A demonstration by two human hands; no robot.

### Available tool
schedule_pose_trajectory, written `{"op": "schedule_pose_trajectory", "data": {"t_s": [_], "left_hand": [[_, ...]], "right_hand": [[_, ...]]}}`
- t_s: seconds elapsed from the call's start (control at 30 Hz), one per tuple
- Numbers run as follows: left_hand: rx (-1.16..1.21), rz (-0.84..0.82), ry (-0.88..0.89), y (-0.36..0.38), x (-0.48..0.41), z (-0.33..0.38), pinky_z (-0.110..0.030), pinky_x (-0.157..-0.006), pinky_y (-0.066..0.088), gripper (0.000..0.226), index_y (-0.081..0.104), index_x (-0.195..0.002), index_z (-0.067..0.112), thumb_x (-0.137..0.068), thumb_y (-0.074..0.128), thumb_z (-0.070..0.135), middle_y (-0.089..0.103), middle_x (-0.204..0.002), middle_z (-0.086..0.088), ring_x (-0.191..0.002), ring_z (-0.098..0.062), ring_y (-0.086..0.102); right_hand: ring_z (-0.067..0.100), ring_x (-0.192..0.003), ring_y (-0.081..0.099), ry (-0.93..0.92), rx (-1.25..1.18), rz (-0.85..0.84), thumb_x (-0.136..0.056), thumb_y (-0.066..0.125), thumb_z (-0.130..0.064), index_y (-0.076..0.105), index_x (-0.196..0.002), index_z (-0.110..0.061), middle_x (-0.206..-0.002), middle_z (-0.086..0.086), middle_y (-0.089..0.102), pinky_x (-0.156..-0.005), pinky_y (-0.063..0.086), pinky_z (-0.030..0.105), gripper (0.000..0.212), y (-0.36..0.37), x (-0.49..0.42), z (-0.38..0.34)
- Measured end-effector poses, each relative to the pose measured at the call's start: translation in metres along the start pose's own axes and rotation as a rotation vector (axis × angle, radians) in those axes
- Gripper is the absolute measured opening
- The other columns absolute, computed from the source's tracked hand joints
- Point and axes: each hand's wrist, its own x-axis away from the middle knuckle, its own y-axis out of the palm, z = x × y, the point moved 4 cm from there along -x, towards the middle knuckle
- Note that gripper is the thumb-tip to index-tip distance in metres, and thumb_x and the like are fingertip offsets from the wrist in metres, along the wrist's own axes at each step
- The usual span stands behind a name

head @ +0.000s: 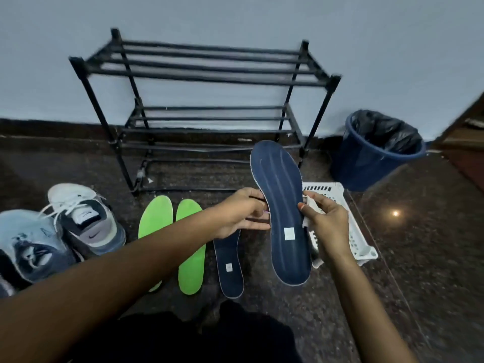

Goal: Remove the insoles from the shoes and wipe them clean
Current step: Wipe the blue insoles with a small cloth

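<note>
In the head view, a navy insole [281,213] is held up above the floor, gripped at its left edge by the curled fingers of the left hand [239,214]. A white cloth [313,205] is pinched against its right edge by the right hand [328,226]. A 2nd navy insole [230,268] and 2 green insoles [191,247] are laid flat on the floor, near 2 shoes [86,218].

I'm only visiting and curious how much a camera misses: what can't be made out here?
All from the head view:
The cloth: mostly hidden behind the right hand and the held insole.
The floor insole: toe end covered by the left hand.
The basket: inside blocked by the right hand.
The white label on the held insole: too small to read.
The pale shoe: cut off by the left edge.
</note>
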Motion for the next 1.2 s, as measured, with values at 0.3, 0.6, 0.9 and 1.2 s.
{"op": "schedule_pose_trajectory", "data": {"t_s": [0.3,0.6,0.9,1.2], "left_hand": [[-0.037,0.074,0.291,0.018,0.089,0.094,-0.022,-0.063,0.057,0.026,0.052,-0.084,0.012,-0.096,0.038,-0.006,0.064,-0.081,-0.004,-0.065,-0.008,0.065],[0.648,0.126,0.416,0.024,0.148,0.096,-0.033,-0.070,0.054,0.049,0.063,-0.103,0.010,-0.100,0.032,0.048,0.068,-0.092,-0.010,-0.082,-0.022,0.064],[0.841,-0.140,0.496,0.020,0.177,0.078,-0.048,-0.089,0.052,0.091,0.063,-0.119,0.000,-0.086,0.025,0.076,0.062,-0.114,-0.020,-0.105,-0.033,0.059],[0.875,-0.222,0.438,0.028,0.179,0.071,-0.059,-0.108,0.033,0.084,0.060,-0.123,0.000,-0.086,0.038,0.072,0.068,-0.098,-0.014,-0.093,-0.027,0.065]], "right_hand": [[0.011,-0.067,0.066,-0.054,-0.244,-0.111,-0.083,0.059,0.007,0.064,-0.100,-0.008,-0.091,0.008,0.068,-0.059,0.055,0.025,0.023,-0.014,0.051,-0.121],[0.017,-0.067,0.067,-0.016,-0.320,-0.262,-0.081,0.058,0.010,0.067,-0.091,-0.008,-0.084,0.010,0.071,-0.058,0.057,0.026,0.022,-0.007,0.130,-0.161],[0.024,-0.073,0.069,0.163,-0.409,-0.413,-0.069,0.063,0.003,0.063,-0.107,0.001,-0.100,0.022,0.068,-0.060,0.058,0.029,0.038,0.000,0.177,-0.140],[0.008,-0.079,0.063,0.014,-0.209,-0.208,-0.091,0.045,0.002,0.063,-0.096,-0.020,-0.095,0.004,0.065,-0.065,0.048,0.019,0.028,-0.006,0.172,-0.169]]}}
